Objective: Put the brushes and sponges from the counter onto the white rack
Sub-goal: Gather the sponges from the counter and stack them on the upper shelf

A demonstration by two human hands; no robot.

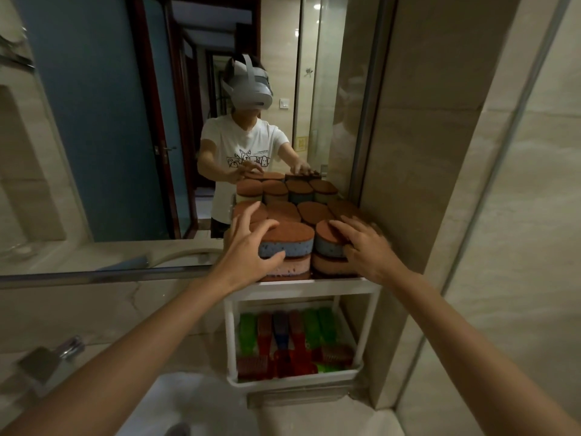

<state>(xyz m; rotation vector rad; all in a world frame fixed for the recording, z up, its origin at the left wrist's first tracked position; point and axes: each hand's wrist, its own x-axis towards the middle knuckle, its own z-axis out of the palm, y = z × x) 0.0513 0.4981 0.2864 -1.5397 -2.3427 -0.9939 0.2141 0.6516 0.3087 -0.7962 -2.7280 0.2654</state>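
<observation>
Thumb and fingers of left hand (248, 250) clamp blue oval sponge with brown top (292, 237), lying crosswise on white rack (301, 286); right hand (366, 247) rests flat on neighbouring stack (328, 248).

Dim, warm indoor light; soft grainy focus, wide-angle bending at the edges.

Before me sponges (287, 243) sit stacked, brown pads up, atop the rack (301, 286); green, red and blue brushes (295, 341) lie in its lower tray.

mirror (110, 121) on wall | chrome bar (94, 276) below | faucet (67, 347) lower left | white sink (201, 401) bottom
</observation>
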